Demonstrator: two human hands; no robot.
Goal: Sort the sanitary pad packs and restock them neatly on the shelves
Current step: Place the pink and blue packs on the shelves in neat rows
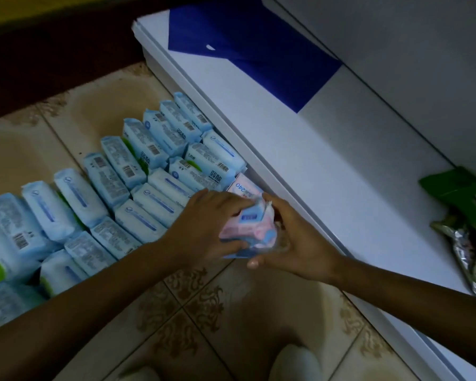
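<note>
Forearms reach in from the bottom edge, meeting just in front of the white shelf (327, 171). The left hand (204, 226) curls its fingers over a pink pack (253, 229) with the thumb underneath. The right hand (294, 243) cups the pack's other end, though its fingertips are mostly hidden behind the wrapper. The pack is held just off the floor tiles (220, 312), close to the shelf's front edge.

Blue packs (138, 188) lie in rows on the floor along that edge, and a second pink pack (245, 188) rests against it.

The wrapper looks soft and slick, so a loose hold could let it slip onto the rows. The left wrist passes close above the nearest blue packs and could knock them crooked.
</note>
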